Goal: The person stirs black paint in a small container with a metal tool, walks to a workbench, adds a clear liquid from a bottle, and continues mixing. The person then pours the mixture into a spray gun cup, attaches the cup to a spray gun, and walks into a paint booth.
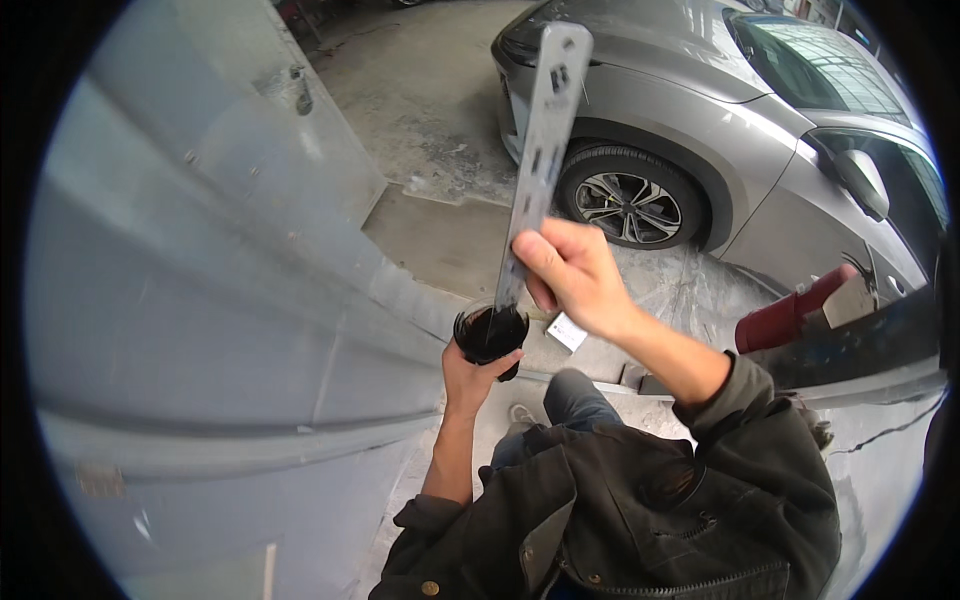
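Observation:
My left hand (474, 380) is wrapped round a small cup of black paint (490, 335), its rim smeared dark. In my right hand (575, 270) is a long, flat metal mixing stick (545, 150) with slots along it and a hole at its top end. Thumb and fingers pinch the stick partway down its length. The stick stands tilted, top leaning right, and its lower end reaches into the cup, where the dark contents hide the tip.
A grey car (745, 130) with its front wheel (630, 205) stands at the far right. Grey panels (200, 300) fill the left side. A small white box (567, 332) lies beyond the cup. At right are a dark red cylinder (785, 318) and a dark ledge (860, 350).

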`<action>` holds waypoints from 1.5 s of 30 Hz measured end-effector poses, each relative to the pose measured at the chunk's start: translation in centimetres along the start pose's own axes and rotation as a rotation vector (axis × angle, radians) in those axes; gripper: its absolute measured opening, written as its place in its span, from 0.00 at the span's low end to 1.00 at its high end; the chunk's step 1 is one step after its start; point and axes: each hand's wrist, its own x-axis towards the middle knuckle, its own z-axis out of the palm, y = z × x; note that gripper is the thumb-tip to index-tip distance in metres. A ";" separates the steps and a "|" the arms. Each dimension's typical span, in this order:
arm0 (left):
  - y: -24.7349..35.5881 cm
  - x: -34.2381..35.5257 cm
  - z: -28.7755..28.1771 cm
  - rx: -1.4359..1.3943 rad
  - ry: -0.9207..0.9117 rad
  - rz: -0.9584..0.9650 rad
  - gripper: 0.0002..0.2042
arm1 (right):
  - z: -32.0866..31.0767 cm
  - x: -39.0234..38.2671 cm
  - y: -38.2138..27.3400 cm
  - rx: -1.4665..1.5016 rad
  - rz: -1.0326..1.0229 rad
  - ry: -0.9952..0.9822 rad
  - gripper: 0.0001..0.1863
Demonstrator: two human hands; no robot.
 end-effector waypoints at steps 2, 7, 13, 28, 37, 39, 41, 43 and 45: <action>1.0 4.4 -1.0 0.032 -0.053 0.014 0.29 | -1.4 6.1 2.4 -0.072 -0.015 -0.042 0.20; -0.1 16.4 -3.5 -0.007 -0.066 -0.002 0.28 | -2.4 19.4 6.6 -0.224 -0.065 -0.199 0.17; -4.8 33.0 -6.7 -0.034 0.182 0.046 0.28 | -2.2 36.4 15.1 0.285 0.119 -0.440 0.28; -4.7 60.0 -20.5 0.041 0.975 0.213 0.22 | 8.9 69.9 27.1 0.495 0.406 -1.045 0.26; -5.3 61.5 -35.3 0.143 1.404 0.007 0.31 | 26.7 80.8 31.8 0.607 0.524 -1.542 0.32; -3.4 61.0 -37.4 0.149 1.522 0.003 0.30 | 30.3 81.6 31.3 0.638 0.578 -1.627 0.32; -2.2 58.9 -38.0 0.145 1.644 -0.037 0.30 | 33.7 81.0 30.3 0.707 0.625 -1.758 0.31; -0.7 57.5 -38.6 0.166 1.775 -0.105 0.26 | 36.9 80.3 29.2 0.780 0.652 -1.898 0.30; 0.2 56.5 -39.3 0.212 1.894 -0.024 0.24 | 39.6 79.7 28.0 0.770 0.692 -1.973 0.29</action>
